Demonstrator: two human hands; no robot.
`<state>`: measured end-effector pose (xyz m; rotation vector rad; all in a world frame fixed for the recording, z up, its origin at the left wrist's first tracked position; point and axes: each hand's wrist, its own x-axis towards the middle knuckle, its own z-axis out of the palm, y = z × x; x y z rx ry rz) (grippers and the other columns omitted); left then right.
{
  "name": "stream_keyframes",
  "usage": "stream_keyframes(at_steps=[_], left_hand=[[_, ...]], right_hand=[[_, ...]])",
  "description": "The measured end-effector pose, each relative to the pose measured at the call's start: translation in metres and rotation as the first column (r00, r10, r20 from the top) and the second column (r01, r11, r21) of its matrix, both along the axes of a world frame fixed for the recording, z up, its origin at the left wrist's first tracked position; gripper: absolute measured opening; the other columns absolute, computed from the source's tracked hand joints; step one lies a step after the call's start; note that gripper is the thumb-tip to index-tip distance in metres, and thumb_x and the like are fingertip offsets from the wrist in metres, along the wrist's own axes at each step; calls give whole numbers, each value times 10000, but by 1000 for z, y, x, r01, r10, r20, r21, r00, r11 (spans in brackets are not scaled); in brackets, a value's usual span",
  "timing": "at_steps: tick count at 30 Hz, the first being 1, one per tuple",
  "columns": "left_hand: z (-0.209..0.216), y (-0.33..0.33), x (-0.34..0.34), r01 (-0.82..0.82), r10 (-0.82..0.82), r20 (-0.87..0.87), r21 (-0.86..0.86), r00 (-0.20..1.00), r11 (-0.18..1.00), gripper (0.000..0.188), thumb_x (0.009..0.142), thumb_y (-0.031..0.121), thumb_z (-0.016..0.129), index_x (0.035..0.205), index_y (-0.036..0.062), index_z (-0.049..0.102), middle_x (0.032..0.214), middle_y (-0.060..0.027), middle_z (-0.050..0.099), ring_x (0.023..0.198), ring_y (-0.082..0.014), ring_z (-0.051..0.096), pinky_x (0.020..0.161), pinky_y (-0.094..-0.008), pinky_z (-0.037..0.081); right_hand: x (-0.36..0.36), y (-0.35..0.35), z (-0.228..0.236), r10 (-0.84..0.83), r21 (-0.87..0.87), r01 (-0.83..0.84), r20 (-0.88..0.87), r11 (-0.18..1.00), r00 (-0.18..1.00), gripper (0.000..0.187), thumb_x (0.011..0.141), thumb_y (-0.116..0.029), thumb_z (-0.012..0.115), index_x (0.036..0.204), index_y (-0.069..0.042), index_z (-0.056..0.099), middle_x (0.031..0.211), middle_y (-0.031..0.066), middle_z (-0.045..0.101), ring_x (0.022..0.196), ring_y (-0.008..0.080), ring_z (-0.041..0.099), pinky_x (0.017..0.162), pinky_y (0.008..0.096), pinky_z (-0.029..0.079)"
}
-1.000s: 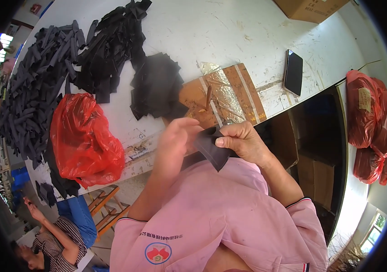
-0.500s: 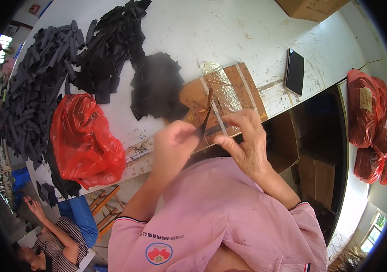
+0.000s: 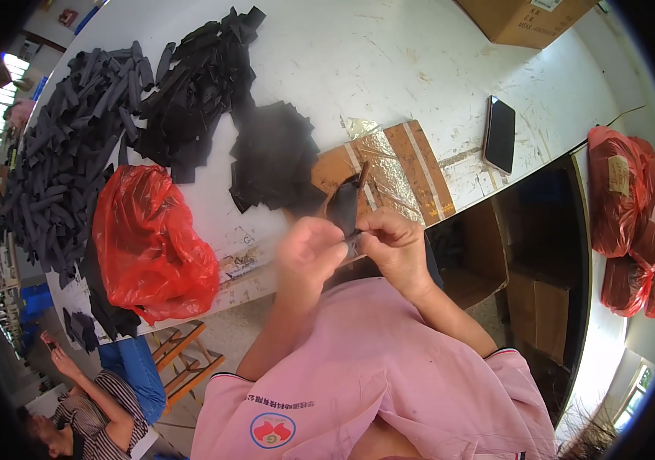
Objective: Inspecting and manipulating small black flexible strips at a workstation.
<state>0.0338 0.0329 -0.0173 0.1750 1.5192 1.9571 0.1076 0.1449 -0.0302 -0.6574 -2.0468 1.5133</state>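
Black fabric, a small strip (image 3: 345, 205), is pinched between both hands just in front of the brown board (image 3: 408, 165), which lies at the near edge of the white desk (image 3: 389, 61). The left hand (image 3: 308, 249) is blurred, its fingers curled onto the strip's lower end; the right hand (image 3: 395, 244) grips the same end from the other side, thumb and fingers closed on it, so the strip stands up between them and overlaps the board's near-left corner. The board carries shiny tape bands. Touching the board's left edge lies a flat heap of black pieces (image 3: 274, 157). Farther left of the board, a red bag (image 3: 151, 245) sits crumpled near the desk's edge. Beyond the heap, up and left from the board, a pile of black strips (image 3: 197, 84) spreads across the desk, and a larger, greyer pile of rolled strips (image 3: 67, 153) lies still farther left. To the right of the board, apart from it, a dark phone (image 3: 500, 134) lies flat. Far behind the board, at the desk's back corner, a cardboard box (image 3: 530, 19) stands. Below and right of the board, under the desk, an open carton (image 3: 480, 253) shows, and well right of that hang red sacks (image 3: 630, 215). Another person (image 3: 90, 406) sits low at the left, far from the board.
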Motion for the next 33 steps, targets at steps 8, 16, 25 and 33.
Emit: stream_keyframes(at_steps=[8,16,25,33], left_hand=[[-3,6,-3,-36,32,96,43,995,998,291,669,-149,489,921,-3,479,768,-43,525,541,-27,437,425,-160,318],[2,4,0,-16,13,-130,-20,991,1000,279,722,-126,495,965,3,448,799,-97,584,479,-27,445,395,-156,328],[65,-7,1,437,-472,138,225,871,871,473,746,-70,546,1191,10,407,758,-42,518,544,-36,454,427,-162,346],[62,26,5,-55,131,-623,140,771,989,107,797,-8,559,895,-18,517,831,-76,543,566,-57,491,454,-170,409]], right_hand=[[0,0,-4,216,-933,-336,-304,127,928,103,787,-144,611,761,-63,552,620,-36,492,561,46,409,530,173,337],[0,4,-8,189,-782,-229,-144,580,971,156,850,-193,537,765,-64,524,672,-53,474,620,23,419,545,170,355],[1,13,24,259,-699,-462,-384,546,886,146,851,-170,531,749,-68,511,780,-27,508,700,44,422,632,187,355],[-11,23,79,248,211,-194,-276,958,929,119,725,-14,611,740,-32,494,728,84,525,620,176,524,509,259,419]])
